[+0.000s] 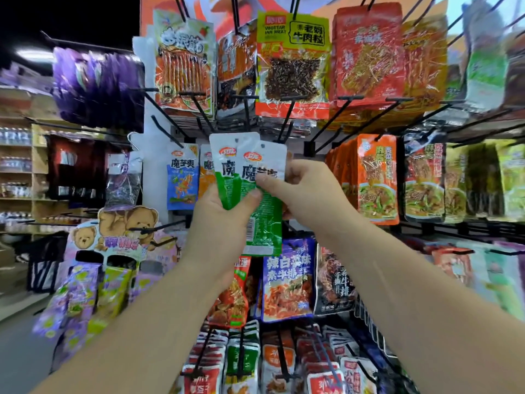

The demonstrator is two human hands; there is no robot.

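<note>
Two green and white snack packets are raised in front of a hanging display rack. My left hand (224, 220) grips the left packet (227, 177) from below, thumb across its front. My right hand (309, 191) pinches the top right part of the second packet (265, 206), which overlaps the first and hangs lower. Both packets sit just below an empty black peg (285, 129). Their lower backs are hidden by my hands.
Black pegs (332, 123) jut toward me, loaded with snack bags: blue packet (182, 177) at left, orange bags (376, 177) at right, a blue-purple bag (287, 280) below. A teddy-bear display stand (119, 237) stands at lower left. Store shelves (17, 166) line the far left.
</note>
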